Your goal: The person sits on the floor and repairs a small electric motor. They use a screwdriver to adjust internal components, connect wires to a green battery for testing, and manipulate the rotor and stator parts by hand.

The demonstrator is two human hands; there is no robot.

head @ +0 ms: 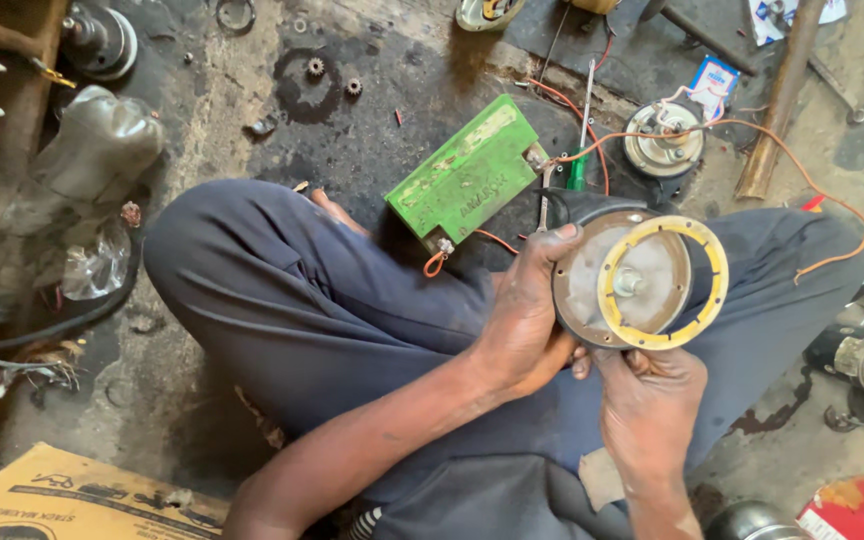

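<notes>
Both hands grip round motor housing (592, 285) above lap: left hand (524, 318) closed on left rim, right hand (647, 395) closed beneath, pinching yellow ring (664, 283) seated on its face. Step, judged: inspecting or fitting ring. Next needs steady alignment. Green battery (467, 172) on floor just beyond housing; green screwdriver (580, 150) beside battery.

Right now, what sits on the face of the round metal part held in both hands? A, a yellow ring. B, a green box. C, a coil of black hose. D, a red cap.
A: a yellow ring lies on the round metal part, held by the left hand and right hand.
</notes>
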